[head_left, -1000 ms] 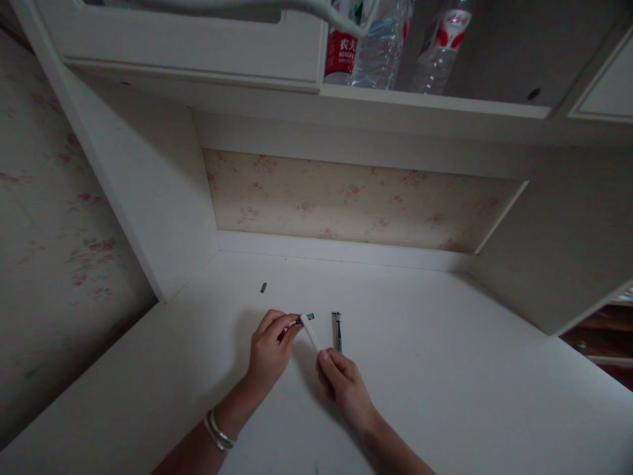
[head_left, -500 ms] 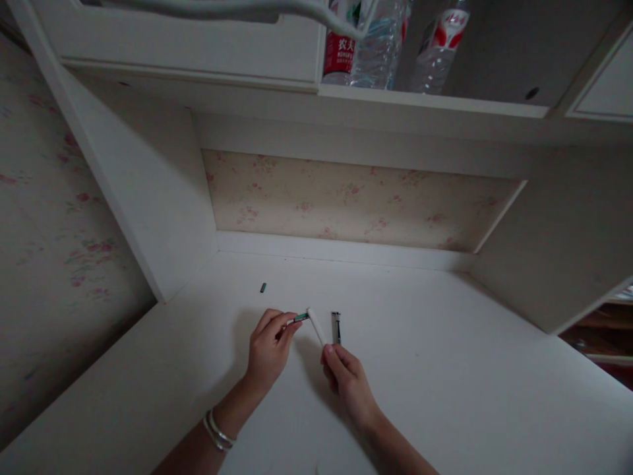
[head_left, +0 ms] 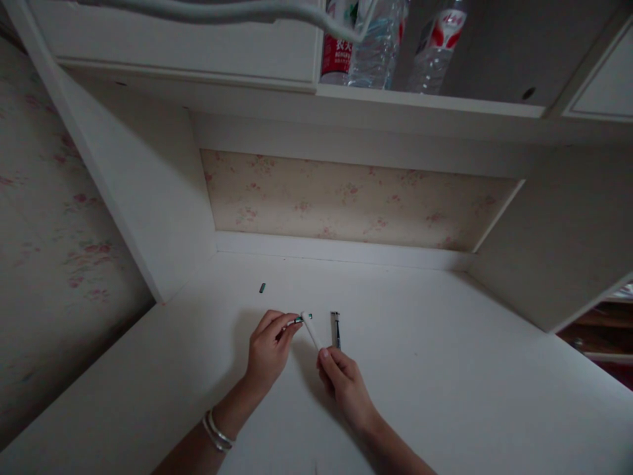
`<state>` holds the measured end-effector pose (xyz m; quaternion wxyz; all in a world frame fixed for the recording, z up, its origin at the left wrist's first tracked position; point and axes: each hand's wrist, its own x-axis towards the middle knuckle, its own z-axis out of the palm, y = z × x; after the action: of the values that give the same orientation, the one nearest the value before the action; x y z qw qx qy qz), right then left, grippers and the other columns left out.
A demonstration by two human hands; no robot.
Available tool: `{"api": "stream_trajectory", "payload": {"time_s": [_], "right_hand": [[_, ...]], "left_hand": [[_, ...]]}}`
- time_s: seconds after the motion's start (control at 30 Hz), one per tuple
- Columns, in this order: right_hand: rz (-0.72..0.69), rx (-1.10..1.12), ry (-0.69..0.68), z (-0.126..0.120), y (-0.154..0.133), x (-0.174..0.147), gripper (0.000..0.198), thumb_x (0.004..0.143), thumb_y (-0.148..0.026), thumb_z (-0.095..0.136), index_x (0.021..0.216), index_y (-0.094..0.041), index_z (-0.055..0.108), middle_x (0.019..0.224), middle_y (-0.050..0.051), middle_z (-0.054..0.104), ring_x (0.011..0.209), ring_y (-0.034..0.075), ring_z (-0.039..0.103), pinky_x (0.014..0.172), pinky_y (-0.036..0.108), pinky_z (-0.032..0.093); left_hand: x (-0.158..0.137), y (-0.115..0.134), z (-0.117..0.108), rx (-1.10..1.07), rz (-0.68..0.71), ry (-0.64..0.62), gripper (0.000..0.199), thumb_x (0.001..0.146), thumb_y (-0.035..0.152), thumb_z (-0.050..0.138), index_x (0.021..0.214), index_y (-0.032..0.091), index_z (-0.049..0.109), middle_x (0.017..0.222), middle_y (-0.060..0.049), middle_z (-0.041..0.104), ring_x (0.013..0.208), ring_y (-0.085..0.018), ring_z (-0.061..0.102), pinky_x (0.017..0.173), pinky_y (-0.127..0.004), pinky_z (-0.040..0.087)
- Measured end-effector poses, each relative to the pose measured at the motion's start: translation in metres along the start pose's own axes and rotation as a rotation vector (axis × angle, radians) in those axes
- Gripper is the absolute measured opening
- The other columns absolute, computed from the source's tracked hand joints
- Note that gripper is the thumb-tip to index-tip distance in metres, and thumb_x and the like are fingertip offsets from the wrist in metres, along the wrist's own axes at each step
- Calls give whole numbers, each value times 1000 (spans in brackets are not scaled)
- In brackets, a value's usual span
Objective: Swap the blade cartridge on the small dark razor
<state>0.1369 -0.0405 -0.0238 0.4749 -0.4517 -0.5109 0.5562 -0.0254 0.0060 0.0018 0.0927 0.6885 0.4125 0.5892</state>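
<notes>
My left hand is closed, pinching one end of a small narrow green-and-black piece that looks like a razor cartridge. My right hand wraps round the lower end of a slim white stick, shaped like a toothbrush. Its thicker white head lies across the small piece and hides part of it; bristles cannot be made out. Just right of the stick lies a dark, shiny T-shaped razor on the white desk. A second small dark green piece rests farther back, beyond my left hand.
White side panels enclose the desk at left and right, with a flowered wall panel behind. Overhead, an open shelf holds several plastic bottles. A pale curved bar crosses the top of the view.
The white stick has shifted slightly left, with its head now crossing the small piece rather than at its right end. My right hand moved with it; the left hand stayed nearly still.
</notes>
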Motion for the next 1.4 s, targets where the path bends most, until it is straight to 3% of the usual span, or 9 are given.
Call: {"api": "stream_trajectory", "payload": {"time_s": [0.1, 0.23, 0.43, 0.57, 0.77, 0.87, 1.2, 1.4], "right_hand": [[5, 17, -23, 1, 1, 1, 47, 83, -62, 49, 67, -17, 48, 49, -7, 34, 42, 7, 26, 39, 22, 16], [19, 51, 62, 0, 3, 2, 47, 82, -63, 50, 67, -18, 47, 48, -8, 31, 41, 7, 23, 38, 22, 14], [0, 13, -27, 2, 2, 0, 45, 85, -59, 48, 69, -17, 50, 49, -7, 34, 42, 7, 27, 39, 21, 16], [15, 12, 54, 1, -1, 1, 48, 83, -63, 49, 68, -17, 49, 48, -7, 33, 42, 7, 25, 39, 21, 15], [28, 18, -14, 3, -2, 0, 47, 83, -63, 49, 68, -18, 49, 48, -7, 34, 41, 7, 25, 39, 22, 16], [37, 38, 43, 4, 0, 2, 48, 81, -64, 50, 68, -18, 49, 48, -8, 33, 41, 7, 25, 39, 22, 16], [-15, -48, 45, 2, 4, 2, 46, 85, -60, 47, 70, -17, 50, 50, -7, 34, 44, 8, 26, 41, 22, 17], [-11, -59, 36, 2, 1, 1, 47, 84, -62, 47, 70, -17, 51, 49, -7, 32, 44, 8, 26, 41, 22, 17]], "left_hand": [[-1, -1, -1, 6, 11, -7, 12, 85, 24, 58, 92, 19, 66, 81, -2, 57, 66, -11, 55, 60, -21, 47], [0, -1, 0, -5, 28, 2, 12, 85, 23, 59, 94, 20, 66, 81, -2, 56, 65, -10, 54, 58, -21, 46], [0, -1, 0, -11, 38, 0, 12, 86, 22, 58, 94, 20, 66, 80, -2, 54, 66, -10, 54, 58, -21, 46], [0, -1, 1, -1, 37, 15, 13, 85, 23, 59, 95, 21, 67, 79, -1, 54, 65, -10, 53, 60, -22, 46], [4, -5, 1, -70, -159, 9, 16, 85, 30, 58, 94, 21, 67, 82, -1, 54, 63, -10, 52, 56, -21, 44], [5, -7, 1, -99, -245, 33, 18, 84, 33, 58, 93, 20, 67, 82, -1, 55, 63, -11, 52, 55, -21, 44], [1, 0, 11, -205, -360, 8, 18, 82, 34, 59, 90, 19, 66, 80, 0, 56, 68, -11, 55, 60, -21, 45], [-2, 2, 15, -299, -447, 13, 26, 82, 40, 58, 90, 17, 67, 77, 0, 56, 53, -8, 49, 45, -19, 38]]}}
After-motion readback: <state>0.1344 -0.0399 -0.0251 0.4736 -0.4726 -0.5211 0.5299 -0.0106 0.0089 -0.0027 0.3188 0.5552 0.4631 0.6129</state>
